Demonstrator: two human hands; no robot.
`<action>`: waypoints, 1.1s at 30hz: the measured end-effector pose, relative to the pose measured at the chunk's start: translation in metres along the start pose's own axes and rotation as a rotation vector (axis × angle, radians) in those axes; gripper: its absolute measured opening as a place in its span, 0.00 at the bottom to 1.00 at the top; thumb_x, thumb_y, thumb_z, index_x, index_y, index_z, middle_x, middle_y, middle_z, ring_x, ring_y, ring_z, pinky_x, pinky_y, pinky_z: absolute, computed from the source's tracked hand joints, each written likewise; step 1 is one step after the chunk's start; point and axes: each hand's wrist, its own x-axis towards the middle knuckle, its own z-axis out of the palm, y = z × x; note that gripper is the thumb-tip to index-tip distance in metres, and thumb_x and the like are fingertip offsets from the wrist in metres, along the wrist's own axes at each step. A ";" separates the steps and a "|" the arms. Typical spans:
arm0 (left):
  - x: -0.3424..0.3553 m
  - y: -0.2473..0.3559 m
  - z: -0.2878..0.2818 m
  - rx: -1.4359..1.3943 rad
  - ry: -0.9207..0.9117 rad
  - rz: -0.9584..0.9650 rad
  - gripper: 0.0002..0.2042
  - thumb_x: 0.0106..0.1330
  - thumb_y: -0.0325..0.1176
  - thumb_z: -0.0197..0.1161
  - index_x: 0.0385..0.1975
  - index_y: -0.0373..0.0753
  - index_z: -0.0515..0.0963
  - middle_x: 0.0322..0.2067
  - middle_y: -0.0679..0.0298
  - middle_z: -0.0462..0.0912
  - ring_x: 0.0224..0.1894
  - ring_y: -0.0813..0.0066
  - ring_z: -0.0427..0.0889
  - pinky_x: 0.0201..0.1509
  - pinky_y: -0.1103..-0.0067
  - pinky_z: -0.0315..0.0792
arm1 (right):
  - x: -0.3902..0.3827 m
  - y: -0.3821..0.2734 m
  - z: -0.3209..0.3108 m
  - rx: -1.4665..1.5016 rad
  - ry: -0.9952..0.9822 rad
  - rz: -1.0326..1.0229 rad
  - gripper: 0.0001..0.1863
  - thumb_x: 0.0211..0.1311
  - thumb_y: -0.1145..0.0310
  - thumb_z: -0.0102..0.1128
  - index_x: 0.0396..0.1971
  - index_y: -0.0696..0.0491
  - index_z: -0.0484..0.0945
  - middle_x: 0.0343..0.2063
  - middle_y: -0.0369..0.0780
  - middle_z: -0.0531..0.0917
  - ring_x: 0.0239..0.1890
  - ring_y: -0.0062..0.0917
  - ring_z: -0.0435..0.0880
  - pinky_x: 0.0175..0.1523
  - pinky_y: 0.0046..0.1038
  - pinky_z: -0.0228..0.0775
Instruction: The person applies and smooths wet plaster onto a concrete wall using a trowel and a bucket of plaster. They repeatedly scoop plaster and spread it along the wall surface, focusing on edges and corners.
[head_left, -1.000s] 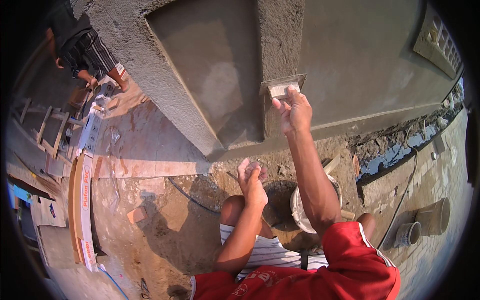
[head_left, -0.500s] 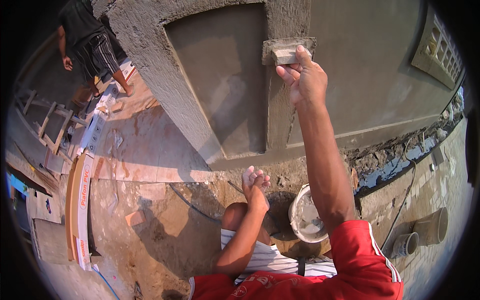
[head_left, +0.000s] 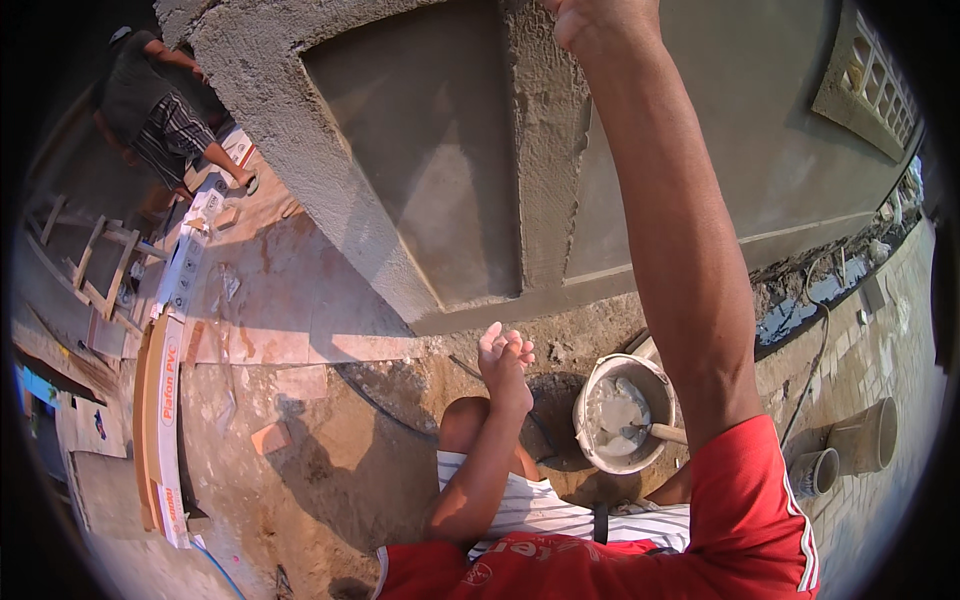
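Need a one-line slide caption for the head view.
Right hand raised high against the grey plastered wall, left hand empty above a mortar bucket; another person stands nearby.

Warm, hazy daylight, soft shadows on the ground (head_left: 330, 470); heavy fisheye bending, black vignette at the rim, slightly soft focus overall.

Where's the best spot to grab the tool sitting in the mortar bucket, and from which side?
Take the pale handle where it pokes over the bucket rim on the person's right. Its working end is buried in the grey mortar, so only that handle is clean and free. Come in from the right and above, closing around the shaft; the right hand is raised at the wall, the left hand hangs empty nearer.
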 end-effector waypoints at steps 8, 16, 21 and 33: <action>-0.001 0.009 -0.013 -0.041 0.043 0.020 0.25 0.62 0.23 0.57 0.60 0.33 0.59 0.36 0.64 0.71 0.32 0.74 0.77 0.34 0.79 0.72 | -0.019 0.055 -0.116 0.279 -0.123 0.048 0.13 0.68 0.65 0.52 0.43 0.60 0.72 0.40 0.44 0.79 0.40 0.35 0.81 0.44 0.37 0.80; 0.002 0.002 -0.009 -0.039 0.046 -0.011 0.24 0.63 0.27 0.60 0.58 0.38 0.62 0.35 0.68 0.74 0.32 0.75 0.77 0.35 0.78 0.71 | -0.194 0.219 -0.258 0.353 0.265 0.588 0.09 0.67 0.69 0.52 0.44 0.51 0.68 0.42 0.38 0.77 0.48 0.33 0.76 0.49 0.43 0.78; -0.001 0.005 -0.006 -0.037 0.073 -0.005 0.22 0.63 0.26 0.60 0.56 0.35 0.63 0.38 0.65 0.75 0.31 0.78 0.77 0.33 0.82 0.71 | -0.265 0.321 -0.299 0.382 0.453 0.846 0.10 0.68 0.71 0.49 0.48 0.48 0.68 0.43 0.36 0.77 0.48 0.36 0.76 0.53 0.47 0.74; 0.002 0.006 -0.007 -0.047 0.081 -0.008 0.22 0.63 0.24 0.58 0.57 0.35 0.62 0.38 0.64 0.74 0.32 0.77 0.77 0.33 0.82 0.72 | -0.262 0.370 -0.284 0.394 0.589 0.850 0.06 0.67 0.73 0.48 0.42 0.50 0.68 0.35 0.34 0.76 0.43 0.35 0.78 0.48 0.50 0.76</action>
